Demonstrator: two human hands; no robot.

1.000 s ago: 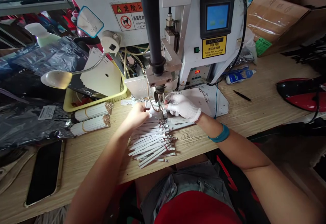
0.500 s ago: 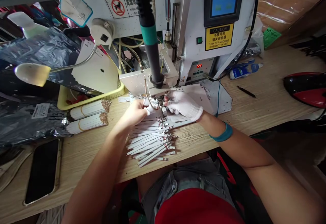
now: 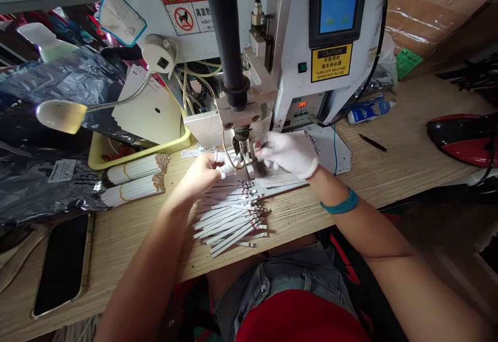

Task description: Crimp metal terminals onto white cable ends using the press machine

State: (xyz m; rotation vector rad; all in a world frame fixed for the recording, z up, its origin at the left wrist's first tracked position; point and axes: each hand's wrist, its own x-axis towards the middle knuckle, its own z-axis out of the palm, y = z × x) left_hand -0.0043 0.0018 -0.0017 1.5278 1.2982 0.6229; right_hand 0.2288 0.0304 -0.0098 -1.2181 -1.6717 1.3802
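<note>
My left hand (image 3: 206, 173), with white covers on the fingertips, is pinched closed at the left side of the machine's soldering head (image 3: 241, 137). What it grips is hidden by the fingers and a thin bent tube. My right hand (image 3: 290, 155), in a white glove, is just right of the head, above a flat plate. Thumb and fingers are drawn together on something small, blurred and reddish. Below the head stands a small metal fixture (image 3: 249, 168). Many white strips with small metal ends (image 3: 229, 222) lie fanned out on the table in front of it.
Two banded bundles of white strips (image 3: 134, 189) lie left, beside a yellow basket (image 3: 177, 147). A phone (image 3: 62, 264) lies at the front left. A white machine body with a screen (image 3: 337, 10) stands behind. A black stick (image 3: 372, 142) and a red-black object (image 3: 462, 139) are right.
The machine's head has risen off the fixture. My right hand has drawn back a little to the right, while my left hand stays nearly in place.
</note>
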